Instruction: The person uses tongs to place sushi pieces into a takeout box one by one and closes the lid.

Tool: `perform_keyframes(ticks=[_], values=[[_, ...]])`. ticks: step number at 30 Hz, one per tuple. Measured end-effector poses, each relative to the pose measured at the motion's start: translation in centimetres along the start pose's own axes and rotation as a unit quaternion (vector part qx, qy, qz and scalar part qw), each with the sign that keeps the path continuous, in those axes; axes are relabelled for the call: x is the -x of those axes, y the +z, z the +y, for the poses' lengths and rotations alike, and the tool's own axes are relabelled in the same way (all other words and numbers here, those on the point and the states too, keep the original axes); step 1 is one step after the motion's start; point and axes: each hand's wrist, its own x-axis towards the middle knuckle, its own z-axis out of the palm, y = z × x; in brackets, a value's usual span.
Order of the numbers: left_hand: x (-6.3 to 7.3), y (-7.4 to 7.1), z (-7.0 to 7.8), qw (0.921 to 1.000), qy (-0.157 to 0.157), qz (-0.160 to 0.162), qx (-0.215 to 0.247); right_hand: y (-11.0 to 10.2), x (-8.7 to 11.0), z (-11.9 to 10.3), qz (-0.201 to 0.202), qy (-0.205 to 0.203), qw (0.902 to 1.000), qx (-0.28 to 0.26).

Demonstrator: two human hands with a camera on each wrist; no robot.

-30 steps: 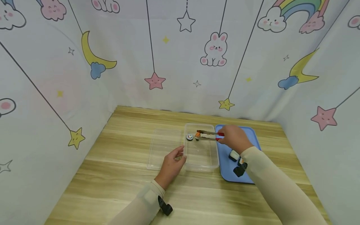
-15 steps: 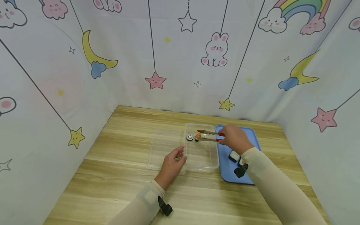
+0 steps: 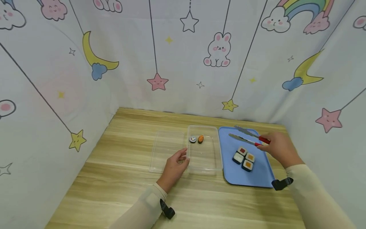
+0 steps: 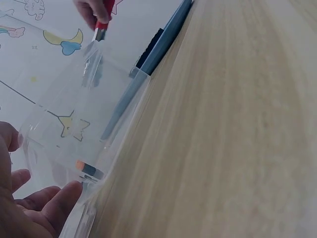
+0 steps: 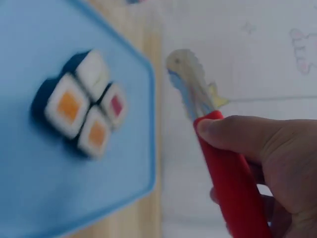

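My right hand (image 3: 281, 148) grips red-handled metal tongs (image 3: 243, 139) by the grips. Their arms are spread over the blue tray (image 3: 228, 178), with nothing between the tips. Below them on the tray lie several square sushi pieces (image 5: 68, 105) in a tight cluster, with orange, dark red and white tops. Left of the tray stands a clear plastic box (image 3: 204, 159) with a round sushi roll (image 3: 193, 139) and an orange-topped sushi (image 3: 200, 139) near its far end. My left hand (image 3: 174, 165) rests at the box's left wall, fingers relaxed and touching it.
A clear flat lid (image 3: 167, 152) lies left of the box on the wood-grain table (image 3: 123, 178). Printed cloth walls (image 3: 183, 63) enclose the table at the back and both sides.
The tongs have let go of the orange-topped sushi, which now sits in the box. My right hand has drawn back to the right over the tray. The left hand stays put.
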Motion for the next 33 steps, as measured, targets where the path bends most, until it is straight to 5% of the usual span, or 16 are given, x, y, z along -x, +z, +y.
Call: perform_keyframes(ticks=[5, 10, 22, 33], values=[[0.0, -0.1, -0.1, 1.0, 0.007, 0.002, -0.005, 0.6, 2.3, 3.6, -0.053, 0.018, 0.9982, 0.021], [-0.1, -0.2, -0.2, 0.9999, 0.015, 0.0, -0.001, 0.9, 3.8, 5.0, -0.053, 0.028, 0.9982, 0.005], [0.0, 0.0, -0.2, 1.0, 0.002, 0.003, -0.007, 0.8, 3.4, 4.7, -0.075, 0.028, 0.9968, 0.005], [0.1, -0.1, -0.1, 1.0, -0.001, 0.0, 0.003, 0.7, 3.1, 4.2, -0.022, -0.012, 0.9994, 0.023]])
